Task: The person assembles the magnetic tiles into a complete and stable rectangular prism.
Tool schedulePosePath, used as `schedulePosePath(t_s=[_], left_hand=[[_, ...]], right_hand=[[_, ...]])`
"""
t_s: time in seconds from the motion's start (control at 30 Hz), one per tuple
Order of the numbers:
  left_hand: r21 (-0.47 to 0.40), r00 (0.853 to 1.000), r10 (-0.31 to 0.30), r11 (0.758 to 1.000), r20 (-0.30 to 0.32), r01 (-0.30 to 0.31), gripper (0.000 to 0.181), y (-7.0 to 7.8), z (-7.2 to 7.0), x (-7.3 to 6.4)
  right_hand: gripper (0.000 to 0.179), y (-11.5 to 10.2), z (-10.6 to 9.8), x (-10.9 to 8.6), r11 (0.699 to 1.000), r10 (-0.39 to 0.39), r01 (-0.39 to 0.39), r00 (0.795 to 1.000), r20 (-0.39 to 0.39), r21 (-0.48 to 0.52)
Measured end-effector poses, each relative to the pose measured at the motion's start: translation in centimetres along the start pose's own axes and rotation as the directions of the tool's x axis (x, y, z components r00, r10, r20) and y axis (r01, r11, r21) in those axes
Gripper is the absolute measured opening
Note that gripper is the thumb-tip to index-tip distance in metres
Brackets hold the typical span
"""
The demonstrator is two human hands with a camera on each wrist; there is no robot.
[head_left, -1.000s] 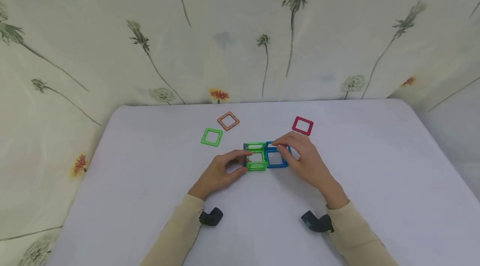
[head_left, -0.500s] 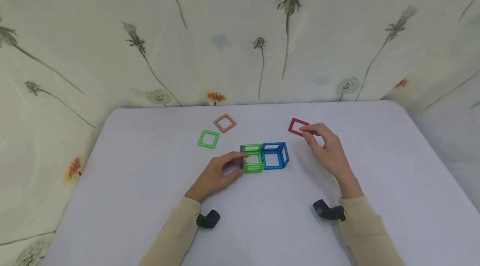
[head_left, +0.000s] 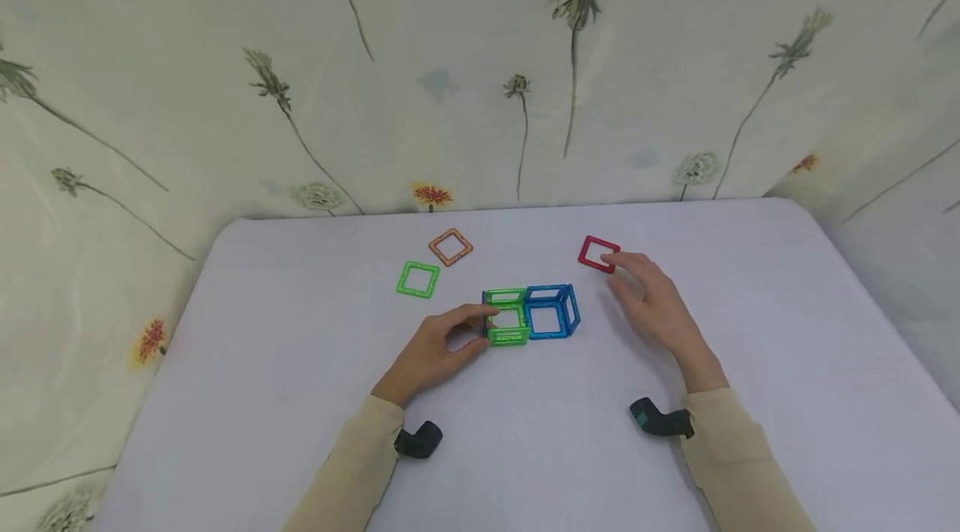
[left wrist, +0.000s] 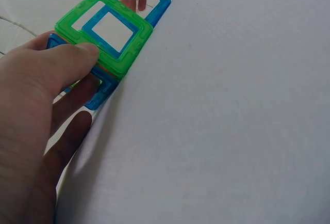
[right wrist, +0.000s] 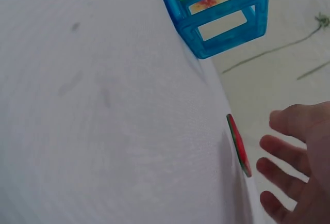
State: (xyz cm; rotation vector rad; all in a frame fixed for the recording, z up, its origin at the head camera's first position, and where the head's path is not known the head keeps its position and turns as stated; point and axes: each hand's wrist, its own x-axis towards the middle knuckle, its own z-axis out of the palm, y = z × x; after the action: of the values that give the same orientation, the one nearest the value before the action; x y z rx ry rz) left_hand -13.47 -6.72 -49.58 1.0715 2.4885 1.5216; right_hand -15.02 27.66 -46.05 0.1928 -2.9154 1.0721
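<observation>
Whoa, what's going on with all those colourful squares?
Someone's left hand is holding one end of a green and blue shape made of joined square frames. The right hand is close to a loose red square, not gripping it. A green square and an orange square lie loose too.

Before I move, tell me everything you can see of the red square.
The red square is an open frame with rounded corners, seemingly plastic. It lies flat on the white tabletop, beyond and right of the blue frames, touching none. In the head view the right hand overlaps its right side; the right wrist view shows a gap.
</observation>
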Motion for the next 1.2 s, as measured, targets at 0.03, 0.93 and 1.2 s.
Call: schedulePosePath(t_s=[0.03, 0.93, 1.2], left_hand=[[0.002, 1.000, -0.002, 1.000, 0.001, 0.002, 0.045, 0.1, 0.0, 0.0], [0.026, 1.000, -0.022, 0.999, 0.009, 0.022, 0.046, 0.3, -0.5, 0.3], [0.008, 1.000, -0.018, 1.000, 0.016, 0.018, 0.045, 0.2, -0.3, 0.1]], right_hand=[[0.043, 0.2, 0.1, 0.0, 1.000, 0.012, -0.012, 1.000, 0.026, -0.016], [0.041, 1.3, 1.0, 0.5, 0.990, -0.093, 0.093, 0.996, 0.007, -0.104], [0.038, 1.3, 1.2, 0.2, 0.985, -0.116, 0.112, 0.993, -0.017, -0.130]])
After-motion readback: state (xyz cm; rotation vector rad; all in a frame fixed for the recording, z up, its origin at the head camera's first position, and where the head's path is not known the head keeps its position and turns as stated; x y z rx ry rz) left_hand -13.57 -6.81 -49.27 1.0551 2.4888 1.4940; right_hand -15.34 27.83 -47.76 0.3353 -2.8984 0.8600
